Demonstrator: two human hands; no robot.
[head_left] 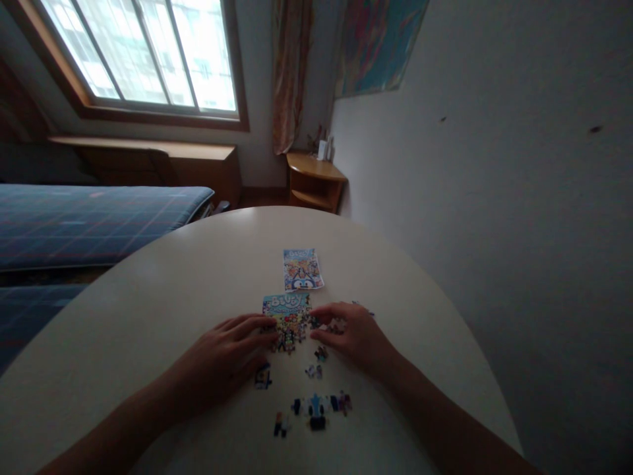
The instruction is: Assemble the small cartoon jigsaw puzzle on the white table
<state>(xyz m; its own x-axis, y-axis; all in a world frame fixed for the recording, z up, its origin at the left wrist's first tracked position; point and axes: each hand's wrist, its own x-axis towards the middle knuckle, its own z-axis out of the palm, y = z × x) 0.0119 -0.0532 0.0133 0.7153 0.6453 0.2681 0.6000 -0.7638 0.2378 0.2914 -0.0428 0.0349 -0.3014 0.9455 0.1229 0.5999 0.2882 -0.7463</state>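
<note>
A partly assembled jigsaw puzzle with "Bluey" lettering lies on the table in front of me. My left hand rests along its left edge, fingers stretched out and fingertips on the pieces. At the right edge is my right hand, its index finger and thumb curved but apart, with the index fingertip touching the puzzle's border. Some small puzzle pieces show in the gap under that hand; whether it grips one is unclear. Below the puzzle lie several loose pieces, among them a light blue one and a dark-edged one.
A printed picture sheet of the same design lies just beyond the puzzle on the round white table. Further pieces sit behind my right hand. A blue plaid mattress is at left, a wall at right, a wooden corner shelf behind.
</note>
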